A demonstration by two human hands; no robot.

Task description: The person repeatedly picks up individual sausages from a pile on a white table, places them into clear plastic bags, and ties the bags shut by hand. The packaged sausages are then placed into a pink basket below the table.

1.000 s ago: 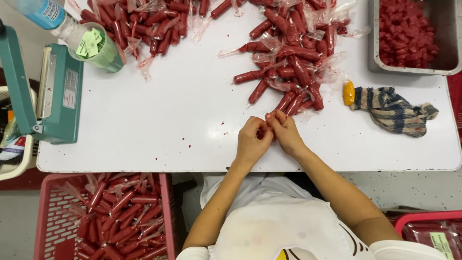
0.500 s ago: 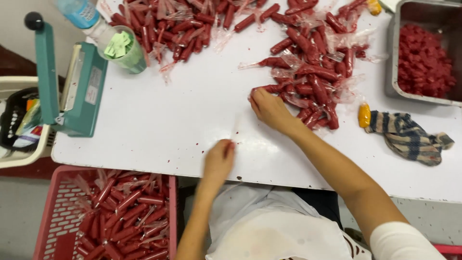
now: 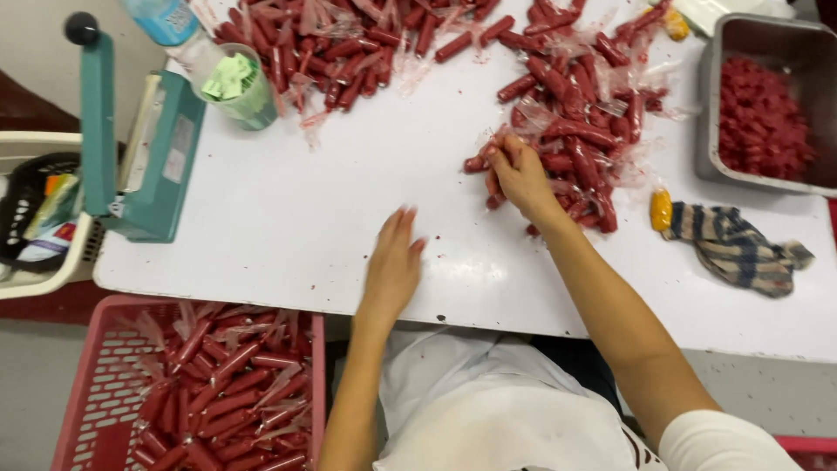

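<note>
Nearest, below the table's front edge: a pink basket [image 3: 74, 392] on the left, filled with red sausages in clear plastic sleeves. The person's white garment takes up the bottom centre.

Table [image 3: 288, 218]: white top, bare across a wide middle band between the front edge and the piles. The left hand [image 3: 394, 262] lies over this bare stretch near the front edge, fingers spread, blurred, released; it holds nothing and nothing lies around it.

Right of centre: the right hand [image 3: 520, 174] reaches to the near edge of the sausage pile [image 3: 575, 131], fingers curled onto one wrapped sausage [image 3: 478, 162] at the pile's left fringe. The grip looks closed on it, though the fingers hide much of the piece. The sausage is short, dark red, cylindrical, in loose clear film.

Right of the forearm: a striped cloth [image 3: 737, 249] crumpled on the table, and a small yellow object [image 3: 661, 209] just beside it.

Left edge: a teal heat sealer [image 3: 153, 166] with its raised lever arm; beyond the table's left side, a cream basket [image 3: 44, 253] of mixed items.

Farther back: a clear cup [image 3: 237, 87] holding green paper, a second sausage heap [image 3: 340, 44] along the far edge, and a metal tray [image 3: 750, 35] of red pieces at far right.
</note>
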